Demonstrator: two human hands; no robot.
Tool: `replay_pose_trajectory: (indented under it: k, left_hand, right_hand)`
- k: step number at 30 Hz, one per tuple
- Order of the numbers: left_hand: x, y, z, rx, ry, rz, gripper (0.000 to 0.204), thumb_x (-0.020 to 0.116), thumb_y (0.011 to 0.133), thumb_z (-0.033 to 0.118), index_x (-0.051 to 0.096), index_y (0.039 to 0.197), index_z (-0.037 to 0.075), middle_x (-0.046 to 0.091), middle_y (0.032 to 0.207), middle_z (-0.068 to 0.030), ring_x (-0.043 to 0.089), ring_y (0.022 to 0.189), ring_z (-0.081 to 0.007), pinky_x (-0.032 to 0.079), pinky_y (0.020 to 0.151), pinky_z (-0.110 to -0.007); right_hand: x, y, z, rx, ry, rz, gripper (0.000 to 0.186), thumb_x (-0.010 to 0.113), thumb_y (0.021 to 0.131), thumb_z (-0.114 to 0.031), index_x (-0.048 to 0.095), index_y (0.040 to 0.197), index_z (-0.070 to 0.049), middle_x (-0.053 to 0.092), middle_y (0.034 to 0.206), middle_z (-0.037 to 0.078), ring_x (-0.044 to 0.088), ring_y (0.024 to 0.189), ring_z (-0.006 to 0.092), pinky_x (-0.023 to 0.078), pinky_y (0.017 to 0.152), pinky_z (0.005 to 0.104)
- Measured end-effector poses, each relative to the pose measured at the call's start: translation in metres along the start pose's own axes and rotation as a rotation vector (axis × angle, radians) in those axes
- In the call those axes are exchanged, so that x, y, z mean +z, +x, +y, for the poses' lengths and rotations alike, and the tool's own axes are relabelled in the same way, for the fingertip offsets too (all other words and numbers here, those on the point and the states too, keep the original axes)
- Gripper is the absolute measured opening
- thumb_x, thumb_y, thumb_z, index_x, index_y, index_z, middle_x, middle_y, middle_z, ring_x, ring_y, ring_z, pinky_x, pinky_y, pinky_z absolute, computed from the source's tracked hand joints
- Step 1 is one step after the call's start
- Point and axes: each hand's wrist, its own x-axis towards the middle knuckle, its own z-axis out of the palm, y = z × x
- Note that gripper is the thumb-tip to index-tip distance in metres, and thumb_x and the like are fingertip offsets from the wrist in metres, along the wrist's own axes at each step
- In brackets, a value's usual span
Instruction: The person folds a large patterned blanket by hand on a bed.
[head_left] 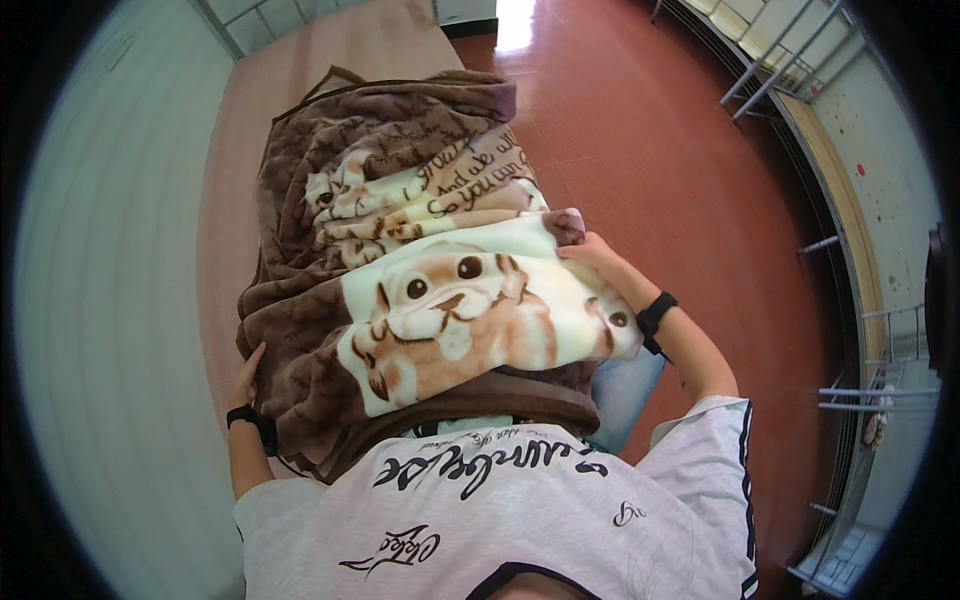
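A thick plush blanket [455,330], brown with a cream panel of cartoon puppies, lies rumpled in crosswise folds in front of me, its near part reaching my lap. My right hand [588,254] grips the right edge, just below a rolled-up fold; its fingertips are partly hidden by the cloth. At the lower left, my left hand [249,374] holds the brown left edge, with most of its fingers tucked out of sight against the fabric. Both forearms spread out wide around the blanket, each with a black band at the wrist.
Under the blanket is a bed with a pinkish mat [225,215], against a pale wall [110,300] on the left. A reddish floor [690,200] runs along the right side. Metal bunk frames [790,60] stand beyond it. A metal bed rail [262,14] is at the far end.
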Motion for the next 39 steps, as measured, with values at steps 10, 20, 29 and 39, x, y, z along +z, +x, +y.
replay_pose_trajectory:
  k: [10,20,29,39]
  left_hand:
    - [0.02,-0.051,0.041,0.127,-0.21,-0.033,0.072,0.064,0.078,0.04,0.034,0.133,0.004,0.035,0.136,-0.0111,0.032,0.124,-0.026,0.027,0.103,-0.034]
    - [-0.064,-0.068,0.025,0.376,-0.422,-0.037,0.059,0.065,0.078,0.019,0.039,0.126,-0.002,0.045,0.125,-0.0138,0.046,0.11,-0.0248,0.04,0.092,-0.033]
    - [-0.136,-0.176,-0.055,0.138,-0.244,-0.061,0.065,0.075,0.063,0.009,0.047,0.121,0.001,0.053,0.118,-0.0098,0.051,0.106,-0.0235,0.041,0.089,-0.035]
    - [-0.212,0.002,-0.097,-0.256,0.738,-0.036,0.035,0.06,0.072,0.011,0.058,0.106,0.006,0.058,0.088,-0.0041,0.052,0.074,-0.0165,0.045,0.061,-0.03]
  right_hand:
    - [-0.007,-0.059,-0.038,0.137,0.308,-0.033,0.023,0.066,0.076,-0.016,0.062,0.085,0.004,0.063,0.08,0.009,0.061,0.068,0.0155,0.049,0.059,0.0279]
    - [-0.067,-0.201,-0.14,-0.241,-0.909,-0.51,0.036,0.055,0.077,-0.035,0.062,0.075,0.0,0.059,0.07,0.02,0.058,0.064,0.0317,0.046,0.061,0.0387]
    - [-0.081,-0.218,-0.152,-0.143,-0.853,-1.019,0.045,0.06,0.075,-0.042,0.061,0.072,0.002,0.053,0.059,0.018,0.055,0.055,0.027,0.042,0.053,0.0363]
    - [-0.058,-0.067,-0.142,-0.049,-1.038,-0.839,0.051,0.054,0.081,-0.051,0.065,0.08,-0.002,0.059,0.07,0.017,0.056,0.064,0.0232,0.046,0.059,0.0363]
